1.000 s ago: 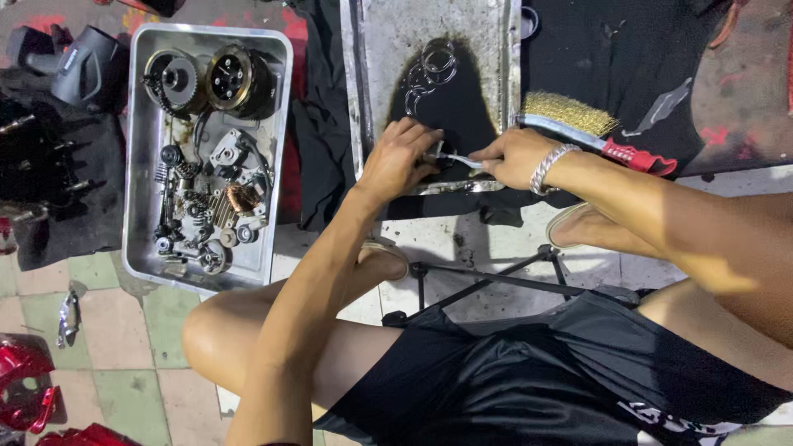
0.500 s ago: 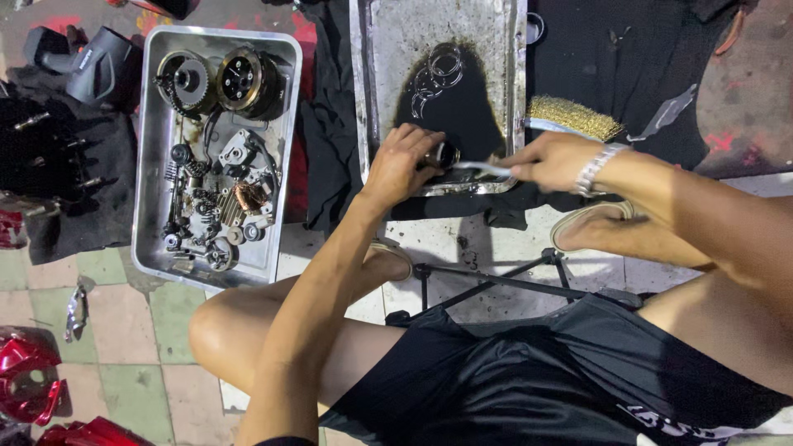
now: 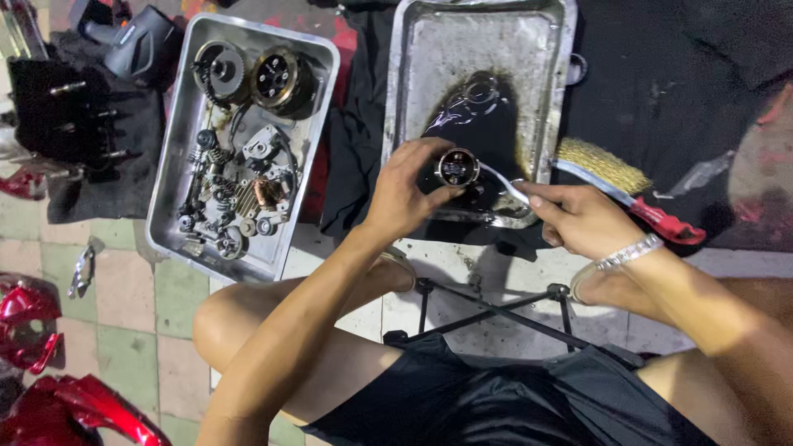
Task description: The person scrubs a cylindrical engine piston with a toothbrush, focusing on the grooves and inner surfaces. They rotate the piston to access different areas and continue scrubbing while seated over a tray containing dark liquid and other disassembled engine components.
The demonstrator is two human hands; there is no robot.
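Note:
My left hand (image 3: 406, 192) holds a small round metal engine part (image 3: 458, 167) up over the near end of a metal tray (image 3: 405, 74) with dark oily liquid in it. My right hand (image 3: 578, 216) grips a thin toothbrush-like brush (image 3: 502, 182) whose tip touches the round part. A bracelet sits on my right wrist. Both hands are close together above the tray's near rim.
A second metal tray (image 3: 178, 173) at the left holds several engine parts, gears and springs. A wire brush with a red handle (image 3: 628, 186) lies right of the oily tray. Red motorcycle fairings (image 3: 33, 322) lie at the lower left. Black parts (image 3: 74, 116) rest on a dark cloth.
My left hand has lifted the round part out of the tray and turned its face toward me. My right hand has shifted right with the thin brush. The view has moved closer.

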